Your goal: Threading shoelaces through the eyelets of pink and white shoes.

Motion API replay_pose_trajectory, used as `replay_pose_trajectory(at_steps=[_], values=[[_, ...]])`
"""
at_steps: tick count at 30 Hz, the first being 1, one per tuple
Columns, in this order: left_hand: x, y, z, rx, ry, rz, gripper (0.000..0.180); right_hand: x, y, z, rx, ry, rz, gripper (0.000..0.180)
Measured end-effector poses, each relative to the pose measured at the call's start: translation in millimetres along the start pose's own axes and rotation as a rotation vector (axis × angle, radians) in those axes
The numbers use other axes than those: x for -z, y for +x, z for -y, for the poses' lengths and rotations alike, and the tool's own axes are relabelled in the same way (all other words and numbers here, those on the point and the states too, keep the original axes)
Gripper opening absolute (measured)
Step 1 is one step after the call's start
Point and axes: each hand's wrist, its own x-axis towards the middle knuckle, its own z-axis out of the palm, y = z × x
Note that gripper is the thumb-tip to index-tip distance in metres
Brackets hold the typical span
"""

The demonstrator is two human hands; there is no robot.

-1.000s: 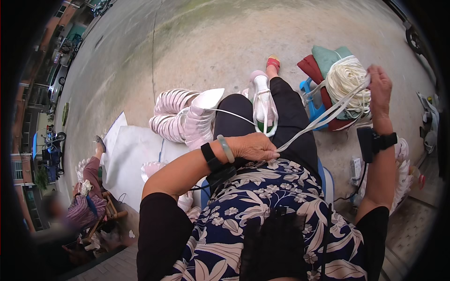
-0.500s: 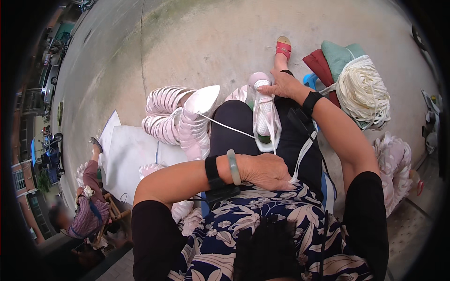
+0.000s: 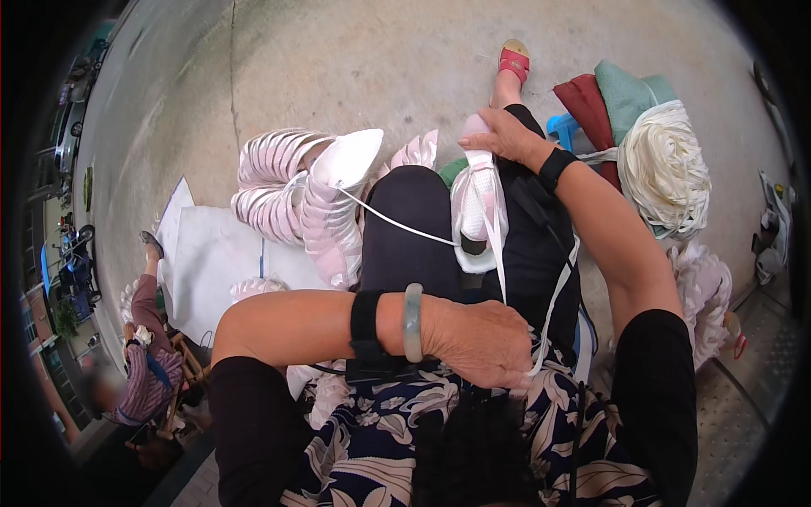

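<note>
A white and pink shoe upper [image 3: 479, 193] lies lengthwise over my thighs, its toe pointing away from me. My right hand [image 3: 513, 139] is closed around that toe, thumb on top. Close to my belly, my left hand [image 3: 477, 340] is closed on a white shoelace [image 3: 500, 269] that runs taut from the upper; its fingertips are partly hidden. A loose length of lace hangs from the same hand and curves up along my right thigh. Another white cord [image 3: 397, 226] stretches from the upper to the stacked uppers [image 3: 329, 215] at my left.
White sheeting [image 3: 211, 245] covers the ground at left. To the right are a large hank of white laces [image 3: 663, 173], green cloth [image 3: 629, 97], dark red cloth [image 3: 583, 101] and another pink-white bundle [image 3: 703, 287]. Another person [image 3: 152, 372] sits at far left.
My left hand has drawn back toward my body, and the lace between it and the upper shows a longer stretch. The right hand stays on the toe. The whole view has shifted slightly.
</note>
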Motion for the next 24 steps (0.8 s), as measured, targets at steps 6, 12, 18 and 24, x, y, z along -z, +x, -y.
replay_pose_trajectory(at_steps=[6,12,18,24], values=[[0.5,-2.3,-9.8,0.027,0.061,-0.139,0.040,-5.7,-13.0,12.1,-0.053,0.297,-0.087,0.052],[-13.3,-4.9,-2.7,0.091,0.166,-0.203,0.038,-0.6,-64.7,25.0,-0.148,0.128,-0.375,0.037],[-34.6,-11.4,6.2,0.120,0.212,-0.239,0.037,-22.0,-125.7,87.4,-0.168,-0.197,-0.087,0.025],[-39.9,-10.5,27.7,0.205,0.262,-0.346,0.038,-42.6,-121.4,55.3,-0.017,-0.380,-0.254,0.023]])
